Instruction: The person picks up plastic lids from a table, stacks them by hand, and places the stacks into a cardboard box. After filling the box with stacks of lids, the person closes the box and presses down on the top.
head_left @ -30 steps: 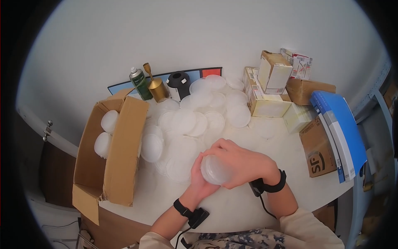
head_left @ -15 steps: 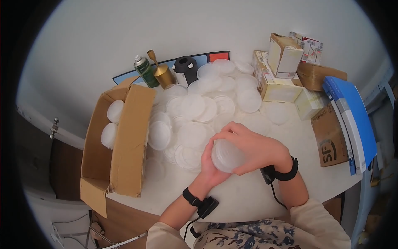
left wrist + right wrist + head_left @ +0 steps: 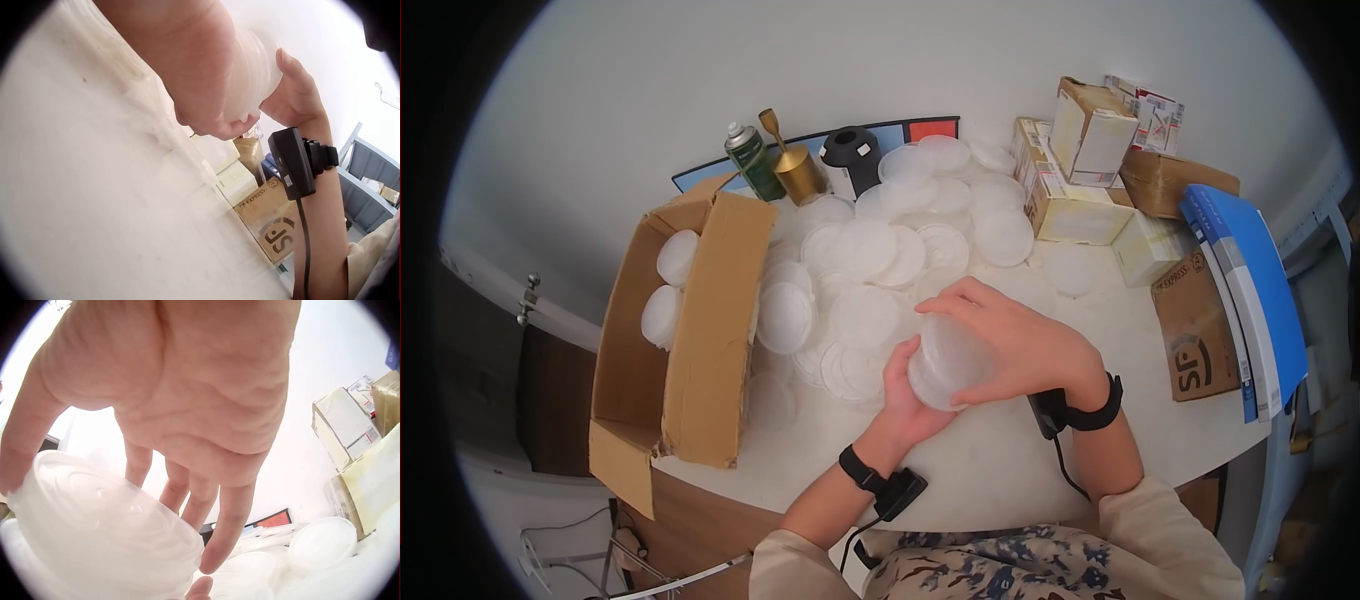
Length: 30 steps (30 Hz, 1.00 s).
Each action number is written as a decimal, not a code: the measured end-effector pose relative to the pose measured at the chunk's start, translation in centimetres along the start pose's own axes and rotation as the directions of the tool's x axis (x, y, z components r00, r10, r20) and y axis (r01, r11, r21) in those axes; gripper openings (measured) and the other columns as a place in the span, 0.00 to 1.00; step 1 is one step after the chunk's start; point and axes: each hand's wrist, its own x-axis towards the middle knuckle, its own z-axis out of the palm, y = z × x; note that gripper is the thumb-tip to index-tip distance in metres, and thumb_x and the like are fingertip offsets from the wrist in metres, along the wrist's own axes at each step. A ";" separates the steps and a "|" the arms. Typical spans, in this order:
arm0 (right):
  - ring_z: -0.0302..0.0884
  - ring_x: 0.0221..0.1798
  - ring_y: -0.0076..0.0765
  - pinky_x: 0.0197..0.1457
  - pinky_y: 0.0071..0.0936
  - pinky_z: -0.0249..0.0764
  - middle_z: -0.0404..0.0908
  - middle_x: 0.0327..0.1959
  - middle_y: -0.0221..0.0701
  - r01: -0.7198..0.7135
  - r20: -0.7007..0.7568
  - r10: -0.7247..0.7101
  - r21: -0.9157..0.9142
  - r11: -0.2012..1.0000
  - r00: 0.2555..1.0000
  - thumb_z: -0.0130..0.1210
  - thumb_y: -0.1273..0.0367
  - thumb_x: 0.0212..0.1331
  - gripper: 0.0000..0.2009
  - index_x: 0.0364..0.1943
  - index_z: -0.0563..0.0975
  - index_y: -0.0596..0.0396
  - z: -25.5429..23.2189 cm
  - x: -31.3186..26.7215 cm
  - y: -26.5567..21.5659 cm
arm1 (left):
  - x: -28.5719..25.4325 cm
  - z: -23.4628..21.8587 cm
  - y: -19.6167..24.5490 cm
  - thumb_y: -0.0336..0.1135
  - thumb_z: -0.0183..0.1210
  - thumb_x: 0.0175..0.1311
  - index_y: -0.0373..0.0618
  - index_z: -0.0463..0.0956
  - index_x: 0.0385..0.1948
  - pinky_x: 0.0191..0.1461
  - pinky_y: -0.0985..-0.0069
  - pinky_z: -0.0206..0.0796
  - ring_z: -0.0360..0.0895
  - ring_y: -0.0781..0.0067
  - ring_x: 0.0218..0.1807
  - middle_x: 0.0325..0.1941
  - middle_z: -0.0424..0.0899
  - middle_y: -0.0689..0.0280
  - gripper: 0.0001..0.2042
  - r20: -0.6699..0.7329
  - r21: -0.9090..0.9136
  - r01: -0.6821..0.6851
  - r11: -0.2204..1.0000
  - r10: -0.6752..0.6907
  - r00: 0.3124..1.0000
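Above the front of the table, both hands hold a stack of round translucent plastic lids [image 3: 945, 368]. My left hand [image 3: 912, 412] cradles the stack from its left and lower side, with the thumb up along its edge. From the right, my right hand [image 3: 1035, 348] grips it, thumb and fingers spread to opposite sides of the rim. The right wrist view shows the lids [image 3: 106, 531] layered closely under that palm. Part of the left hand's fingers is hidden behind the stack. A heap of loose lids [image 3: 865, 315] lies just beyond the hands.
An open cardboard box [image 3: 710, 335] at the left contains white lid stacks [image 3: 662, 315]. Behind the heap stand a green spray can [image 3: 755, 165], a brass-coloured object [image 3: 798, 175] and a black-topped item [image 3: 852, 160]. Small cartons [image 3: 1090, 205] and blue folders [image 3: 1250, 290] line the right side.
The head view has shifted, so the scene sits higher and further right. Both hands keep hold of the lid stack; the left thumb sits slightly lower along its edge.
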 end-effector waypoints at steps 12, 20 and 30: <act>0.70 0.57 0.47 0.60 0.32 0.69 0.70 0.54 0.41 -0.024 0.086 0.030 -0.060 0.998 0.996 0.71 0.66 0.35 0.40 0.61 0.69 0.56 0.9 0.0 0.1 | -0.1 0.6 0.0 0.68 0.39 0.64 0.55 0.60 0.68 0.70 0.53 0.57 0.62 0.57 0.71 0.70 0.65 0.63 0.36 -0.019 -0.009 0.007 1.000 -0.007 1.000; 0.71 0.55 0.48 0.59 0.33 0.70 0.70 0.54 0.41 0.020 0.100 -0.016 -0.045 0.999 0.995 0.71 0.66 0.36 0.40 0.61 0.68 0.56 1.0 0.1 0.1 | 0.0 0.0 -0.1 0.66 0.44 0.64 0.54 0.62 0.66 0.68 0.55 0.60 0.65 0.57 0.69 0.68 0.68 0.62 0.34 -0.045 0.100 -0.036 0.994 0.041 0.998; 0.72 0.56 0.49 0.58 0.34 0.71 0.70 0.56 0.41 0.003 0.097 -0.001 -0.017 1.000 0.995 0.72 0.64 0.36 0.41 0.62 0.68 0.56 1.1 0.0 0.6 | 0.0 -0.1 -0.1 0.63 0.47 0.64 0.55 0.65 0.64 0.66 0.55 0.62 0.67 0.58 0.67 0.65 0.70 0.62 0.31 -0.016 0.065 -0.039 0.997 0.040 0.999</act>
